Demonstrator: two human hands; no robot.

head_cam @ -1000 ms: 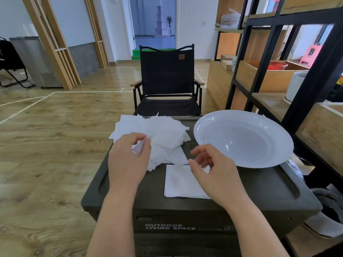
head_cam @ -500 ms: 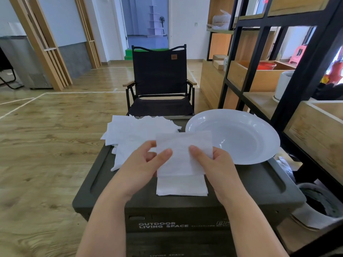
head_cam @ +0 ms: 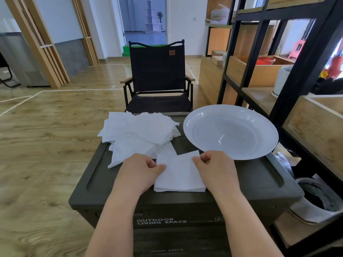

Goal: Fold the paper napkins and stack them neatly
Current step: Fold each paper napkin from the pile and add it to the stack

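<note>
**A staged living space, more showroom or studio than kitchen**

I read this as an indoor lifestyle or demo room. Under my left hand sits a dark storage box printed "OUTDOOR LIVING SPACE", serving as a table. Straight beyond the hands stands a black folding camp chair on wood-plank flooring marked with white lines. To the right of my right hand rises a black-framed shelving unit with wooden bins. Far beyond, a doorway opens to a blue-lit room.
</note>
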